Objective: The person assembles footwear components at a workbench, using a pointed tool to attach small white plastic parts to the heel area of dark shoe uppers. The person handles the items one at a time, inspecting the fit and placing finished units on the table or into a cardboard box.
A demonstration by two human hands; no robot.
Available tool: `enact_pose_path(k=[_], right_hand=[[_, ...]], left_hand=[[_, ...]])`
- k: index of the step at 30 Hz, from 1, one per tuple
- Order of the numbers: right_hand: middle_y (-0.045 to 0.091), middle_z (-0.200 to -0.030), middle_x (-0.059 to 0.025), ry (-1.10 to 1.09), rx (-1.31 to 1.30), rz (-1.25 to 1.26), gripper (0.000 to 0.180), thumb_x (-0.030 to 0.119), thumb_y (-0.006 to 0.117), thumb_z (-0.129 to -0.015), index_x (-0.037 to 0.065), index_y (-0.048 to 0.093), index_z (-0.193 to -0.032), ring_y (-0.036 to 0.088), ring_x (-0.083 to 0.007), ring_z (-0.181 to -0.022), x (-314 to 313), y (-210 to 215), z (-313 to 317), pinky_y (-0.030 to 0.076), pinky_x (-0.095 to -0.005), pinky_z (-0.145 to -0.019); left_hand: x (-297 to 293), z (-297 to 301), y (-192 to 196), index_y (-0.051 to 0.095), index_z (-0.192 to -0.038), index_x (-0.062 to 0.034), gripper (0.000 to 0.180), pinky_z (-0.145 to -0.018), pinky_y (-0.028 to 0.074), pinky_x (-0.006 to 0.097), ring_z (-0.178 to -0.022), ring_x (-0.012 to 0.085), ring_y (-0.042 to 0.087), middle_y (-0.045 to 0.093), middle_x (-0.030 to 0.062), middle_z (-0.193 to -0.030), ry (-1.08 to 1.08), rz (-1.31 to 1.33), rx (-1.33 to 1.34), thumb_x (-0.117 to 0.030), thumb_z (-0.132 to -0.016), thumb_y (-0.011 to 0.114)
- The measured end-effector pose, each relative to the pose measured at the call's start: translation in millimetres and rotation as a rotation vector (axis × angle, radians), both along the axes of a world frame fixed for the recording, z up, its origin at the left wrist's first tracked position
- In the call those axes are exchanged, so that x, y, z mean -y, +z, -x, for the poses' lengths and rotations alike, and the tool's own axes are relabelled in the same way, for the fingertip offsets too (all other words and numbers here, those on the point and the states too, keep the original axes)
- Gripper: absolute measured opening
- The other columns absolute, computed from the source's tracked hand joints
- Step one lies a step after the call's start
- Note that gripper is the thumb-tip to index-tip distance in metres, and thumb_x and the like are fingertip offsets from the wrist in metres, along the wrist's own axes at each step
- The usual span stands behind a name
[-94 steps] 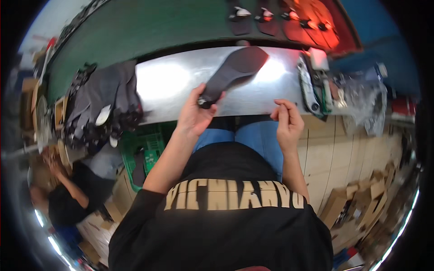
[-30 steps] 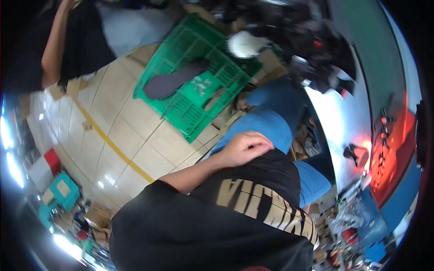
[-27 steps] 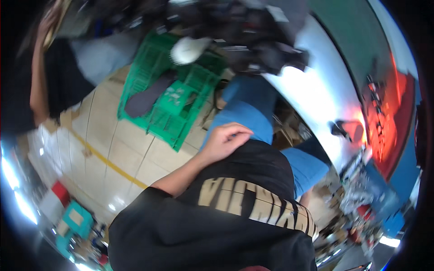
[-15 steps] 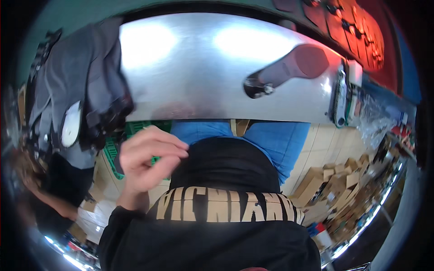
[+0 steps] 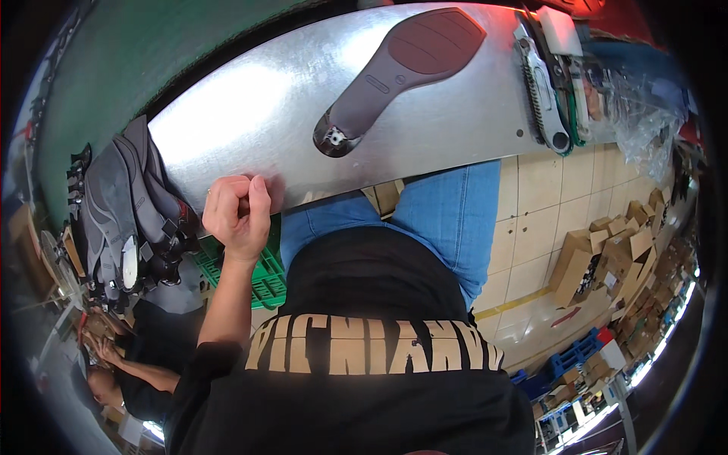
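Note:
My left hand is at the near left edge of the metal table, fingers curled into a loose fist with the thumb raised. Nothing shows in its grip. My right hand is out of sight. On the tabletop, beyond my lap, lies a grey-brown shoe sole, its broad end pointing to the far right. The narrow heel end is dark and glossy, with a small pale metal-like spot. To the left of my hand hangs a stack of grey soles with dark heel ends.
A utility knife lies at the table's right end, beside a white block and clear plastic wrap. Below the left edge is a green crate. Cardboard boxes stand on the floor at right. Another person is at lower left.
My left hand has moved up from over the crate to the table edge, and its fingers have curled. The whole view has turned, shifting the sole left and up in the picture.

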State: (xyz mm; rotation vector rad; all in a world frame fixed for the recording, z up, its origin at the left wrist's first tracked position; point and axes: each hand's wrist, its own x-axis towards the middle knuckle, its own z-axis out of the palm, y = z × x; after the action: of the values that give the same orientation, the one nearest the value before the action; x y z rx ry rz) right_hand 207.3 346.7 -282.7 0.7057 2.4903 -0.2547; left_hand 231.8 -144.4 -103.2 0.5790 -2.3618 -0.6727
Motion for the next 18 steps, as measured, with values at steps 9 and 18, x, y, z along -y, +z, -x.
enact_pose_path(k=[9, 18], right_hand=[[0.069, -0.09, -0.0205, -0.142, 0.004, 0.036, 0.049, 0.045, 0.041, -0.094, 0.006, 0.07, -0.099, 0.067, -0.0353, -0.084, 13, -10, -27, 0.05, -0.0455, -0.071], [0.068, -0.085, -0.0198, -0.138, -0.031, 0.013, 0.053, 0.051, 0.033, -0.095, 0.014, 0.071, -0.091, 0.066, -0.0389, -0.082, 22, -11, -26, 0.051, -0.0499, -0.073]], left_hand=[[-3, 1, -5, 0.05, -0.065, -0.0038, 0.022, -0.047, 0.035, 0.03, -0.051, 0.0163, 0.045, 0.051, 0.0067, -0.061, 0.0, 0.125, 0.084, -0.001, -0.08, 0.067], [-1, 1, -18, 0.049, -0.065, -0.0014, 0.028, -0.045, 0.032, 0.023, -0.05, 0.0064, 0.039, 0.046, 0.0009, -0.056, -0.057, 0.194, 0.003, -0.007, -0.088, 0.064]])
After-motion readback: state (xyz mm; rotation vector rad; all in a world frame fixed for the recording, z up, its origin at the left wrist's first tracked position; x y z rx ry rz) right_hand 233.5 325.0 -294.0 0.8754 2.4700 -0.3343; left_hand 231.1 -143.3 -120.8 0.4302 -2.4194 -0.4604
